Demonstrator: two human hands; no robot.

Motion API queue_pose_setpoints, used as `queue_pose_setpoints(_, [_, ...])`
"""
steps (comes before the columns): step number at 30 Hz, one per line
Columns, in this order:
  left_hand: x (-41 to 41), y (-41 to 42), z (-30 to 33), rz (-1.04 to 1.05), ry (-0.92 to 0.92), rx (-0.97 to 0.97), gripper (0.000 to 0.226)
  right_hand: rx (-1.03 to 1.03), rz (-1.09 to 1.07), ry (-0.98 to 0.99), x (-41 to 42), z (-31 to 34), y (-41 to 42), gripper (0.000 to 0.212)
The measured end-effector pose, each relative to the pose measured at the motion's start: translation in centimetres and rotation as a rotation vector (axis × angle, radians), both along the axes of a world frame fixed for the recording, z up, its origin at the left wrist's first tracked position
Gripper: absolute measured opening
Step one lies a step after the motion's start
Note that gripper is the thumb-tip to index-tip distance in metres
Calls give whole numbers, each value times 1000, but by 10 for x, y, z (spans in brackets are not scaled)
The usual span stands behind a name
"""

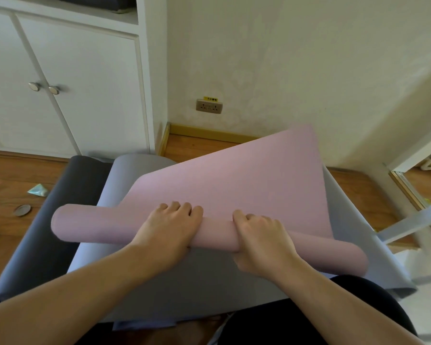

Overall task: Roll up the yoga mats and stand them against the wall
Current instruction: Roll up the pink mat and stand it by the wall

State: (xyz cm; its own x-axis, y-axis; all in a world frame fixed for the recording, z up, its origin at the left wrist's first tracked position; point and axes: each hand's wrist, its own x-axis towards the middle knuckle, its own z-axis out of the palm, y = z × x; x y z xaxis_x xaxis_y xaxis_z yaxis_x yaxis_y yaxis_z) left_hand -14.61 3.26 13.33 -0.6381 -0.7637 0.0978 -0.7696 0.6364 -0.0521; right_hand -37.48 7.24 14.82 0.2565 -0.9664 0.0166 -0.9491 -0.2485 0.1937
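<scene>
A pink yoga mat [237,175] lies partly rolled, its roll crossing the middle of the view and its flat end reaching toward the wall. It rests on a light grey mat [209,285], and a dark grey mat [70,185] lies under that at the left. My left hand [171,224] grips the roll from above with curled fingers. My right hand [261,241] grips the roll just to the right, thumb beneath it. Both hands sit near the roll's middle.
A white cabinet [67,78] with two knobs stands at the back left. The cream wall [296,58] with a socket [209,105] is straight ahead. A small wrapper [38,190] and a round disc [22,210] lie on the wooden floor at left. A mirror frame [418,202] leans at right.
</scene>
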Motion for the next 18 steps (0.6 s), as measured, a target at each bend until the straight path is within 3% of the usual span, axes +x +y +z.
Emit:
queue_pose_setpoints(6, [7, -12, 16, 106, 94, 299, 38, -61, 42, 6, 4, 0, 4, 67])
queue_pose_setpoints(8, [8, -8, 14, 83, 117, 267, 40, -53, 23, 26, 5, 1, 2, 69])
queue_pose_setpoints(11, [6, -3, -1, 9, 79, 27, 49, -19, -3, 5, 2, 0, 2, 60])
queue_pose_setpoints(13, [5, -6, -5, -7, 45, -20, 55, -42, 3, -27, -1, -2, 3, 57])
queue_pose_setpoints(18, [5, -9, 9, 75, 82, 205, 42, -82, 19, -10, 4, -2, 5, 69])
